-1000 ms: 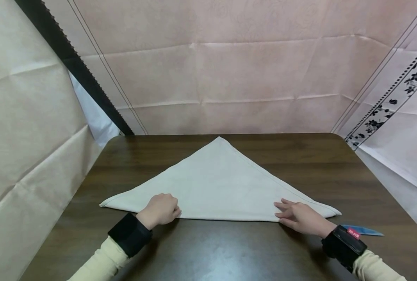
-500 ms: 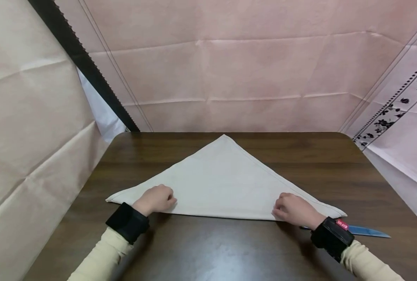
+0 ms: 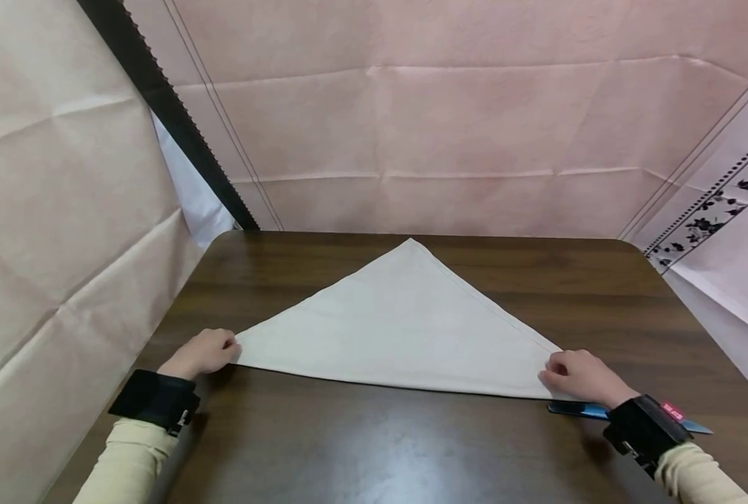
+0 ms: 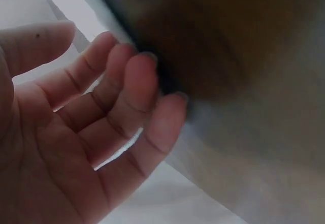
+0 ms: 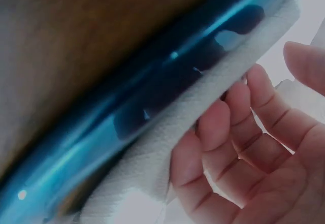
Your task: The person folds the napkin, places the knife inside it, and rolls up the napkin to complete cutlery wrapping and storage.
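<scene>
A white cloth napkin (image 3: 399, 329), folded into a triangle, lies on the brown table with its point toward the far edge. At its left corner rests my left hand (image 3: 206, 350), covering the tip. The left wrist view shows bent fingers (image 4: 139, 82) with the thumb held apart. My right hand (image 3: 585, 378) rests on the right corner and hides it. In the right wrist view, curved fingers (image 5: 213, 125) touch the cloth edge (image 5: 167, 122), the thumb apart from them. Just beside that edge is a blue-bladed knife (image 5: 167, 61), partly hidden under my right wrist in the head view.
The brown wooden table (image 3: 374, 448) has rounded far corners. Pinkish creased sheeting (image 3: 462, 126) hangs behind it, with pale sheeting (image 3: 65, 210) on the left and a floral-bordered sheet (image 3: 727, 273) on the right. Both wrists wear black straps.
Both hands have slid outward along the napkin's near edge, left hand to the left corner, right hand to the right corner. More of the knife's handle shows. The view has shifted slightly.
</scene>
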Available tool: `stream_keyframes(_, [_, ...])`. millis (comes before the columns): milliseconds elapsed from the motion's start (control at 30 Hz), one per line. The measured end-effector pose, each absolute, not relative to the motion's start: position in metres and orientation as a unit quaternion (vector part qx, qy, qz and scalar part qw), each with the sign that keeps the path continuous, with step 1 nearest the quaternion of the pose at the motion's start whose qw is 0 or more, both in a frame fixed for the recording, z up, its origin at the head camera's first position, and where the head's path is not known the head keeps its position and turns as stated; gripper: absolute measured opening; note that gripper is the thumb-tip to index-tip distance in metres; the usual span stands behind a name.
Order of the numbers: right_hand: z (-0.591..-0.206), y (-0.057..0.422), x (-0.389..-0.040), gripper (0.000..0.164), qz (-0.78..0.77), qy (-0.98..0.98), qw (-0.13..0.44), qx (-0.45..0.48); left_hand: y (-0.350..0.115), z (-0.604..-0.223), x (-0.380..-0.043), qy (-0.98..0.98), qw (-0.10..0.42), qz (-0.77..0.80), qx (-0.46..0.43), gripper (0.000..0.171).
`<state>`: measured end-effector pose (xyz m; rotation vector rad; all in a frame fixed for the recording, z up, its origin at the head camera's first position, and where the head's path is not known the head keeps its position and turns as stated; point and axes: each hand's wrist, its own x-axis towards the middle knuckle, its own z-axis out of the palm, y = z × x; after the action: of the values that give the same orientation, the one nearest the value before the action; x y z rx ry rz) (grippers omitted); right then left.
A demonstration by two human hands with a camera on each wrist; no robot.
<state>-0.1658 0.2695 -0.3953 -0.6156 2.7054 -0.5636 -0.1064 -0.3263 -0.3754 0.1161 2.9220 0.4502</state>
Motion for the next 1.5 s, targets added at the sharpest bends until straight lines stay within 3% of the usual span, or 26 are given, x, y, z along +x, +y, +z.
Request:
stream_keyframes(133, [-0.396, 0.266, -0.165, 0.020, -0.184, 0.950, 0.150, -0.205, -0.336, -0.376, -0.105, 0.986, 0.088, 0.135, 0.028, 0.016])
stream_keyframes(300, [-0.397, 0.263, -0.164, 0.019, -0.181, 0.952, 0.150, -0.196, -0.344, -0.373, -0.103, 0.989, 0.103, 0.094, -0.047, 0.013])
stream_keyframes(500, [-0.397, 0.254, -0.163, 0.018, -0.178, 0.951, 0.142, -0.211, -0.351, -0.371, -0.102, 0.982, 0.138, 0.078, -0.100, 0.040])
stream_keyframes(767, [-0.392, 0.175, -0.166, 0.016, -0.182, 0.914, 0.108, -0.345, -0.359, -0.370, -0.102, 0.976, 0.168, 0.102, -0.092, 0.026])
stream_keyframes(1100, [-0.380, 0.065, -0.157, 0.003, -0.177, 0.852, 0.172, -0.461, -0.361, -0.368, -0.103, 0.977, 0.156, 0.105, -0.099, 0.032])
stream_keyframes(1300, [-0.387, 0.054, -0.154, 0.010, -0.162, 0.860, 0.189, -0.445, -0.363, -0.368, -0.106, 0.980, 0.141, 0.110, -0.091, 0.036])
stream_keyframes(1500, [-0.388, 0.052, -0.151, 0.014, -0.171, 0.853, 0.165, -0.465, -0.360, -0.369, -0.110, 0.986, 0.071, 0.143, -0.046, 0.022])
